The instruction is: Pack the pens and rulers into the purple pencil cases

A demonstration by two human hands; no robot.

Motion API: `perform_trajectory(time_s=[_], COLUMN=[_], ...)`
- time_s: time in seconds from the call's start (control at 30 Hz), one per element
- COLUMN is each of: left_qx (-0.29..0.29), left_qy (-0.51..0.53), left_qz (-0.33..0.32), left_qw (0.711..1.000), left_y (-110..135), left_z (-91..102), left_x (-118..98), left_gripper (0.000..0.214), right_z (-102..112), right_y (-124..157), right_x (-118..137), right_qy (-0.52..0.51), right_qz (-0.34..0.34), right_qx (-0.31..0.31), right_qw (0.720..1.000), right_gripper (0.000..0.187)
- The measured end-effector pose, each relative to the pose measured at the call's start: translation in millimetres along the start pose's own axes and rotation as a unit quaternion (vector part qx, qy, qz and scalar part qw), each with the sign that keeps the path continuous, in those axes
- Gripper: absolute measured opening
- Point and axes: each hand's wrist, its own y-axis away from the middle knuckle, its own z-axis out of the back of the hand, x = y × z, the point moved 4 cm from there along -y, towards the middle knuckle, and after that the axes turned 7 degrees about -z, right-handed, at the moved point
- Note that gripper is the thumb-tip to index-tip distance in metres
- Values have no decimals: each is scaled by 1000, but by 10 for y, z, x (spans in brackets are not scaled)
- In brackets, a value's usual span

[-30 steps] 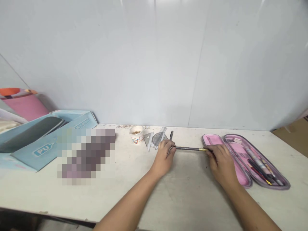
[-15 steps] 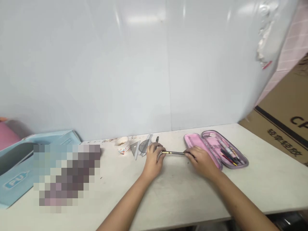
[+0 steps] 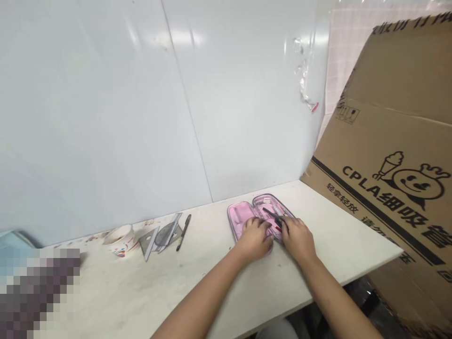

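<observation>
A pink pencil case point(image 3: 241, 213) with a dark zip edge lies unfolded on the table. My left hand point(image 3: 254, 240) rests on its near part around the hinge, fingers curved over it. My right hand point(image 3: 299, 239) is closed on a dark pen point(image 3: 270, 213) above the case's right half, the pen's far end pointing up and left. A white eraser point(image 3: 267, 200) sits at the far end of that half. Other writing tools there are partly hidden by my hands, among them something red point(image 3: 278, 226).
To the left lie a black pen point(image 3: 184, 231), clear set squares with a protractor point(image 3: 163, 235), and a paper cup point(image 3: 122, 239). A pixelated dark object point(image 3: 38, 287) and a light blue item point(image 3: 14, 245) are at far left. A large cardboard box point(image 3: 395, 141) stands beyond the table's right edge.
Both hands have moved right to the pencil case, and a dark pen earlier stretched between them is now in the right hand over it. The view has turned right.
</observation>
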Motion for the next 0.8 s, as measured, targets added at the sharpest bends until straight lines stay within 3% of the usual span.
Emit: perform_trajectory(time_s=[0.2, 0.4, 0.5, 0.67, 0.8], left_qx=[0, -42, -72, -97, -115], left_qy=[-29, -13, -16, -52, -80], left_qz=[23, 58, 91, 187, 253], left_qw=[999, 997, 993, 976, 957], left_y=[-119, 74, 326, 996, 1569], left_z=[-140, 65, 264, 652, 892], left_x=[-20, 83, 294, 886, 1344], left_gripper=[43, 43, 40, 37, 36], right_z=[-19, -23, -34, -57, -87], right_y=[-15, 9, 46, 89, 85], right_x=[19, -36, -72, -108, 183], right_qy=[27, 29, 41, 79, 91], right_qz=[12, 12, 10, 33, 73], right_qx=[-14, -21, -7, 1, -13], right_qw=[999, 999, 999, 996, 993], right_gripper=[21, 20, 20, 20, 20])
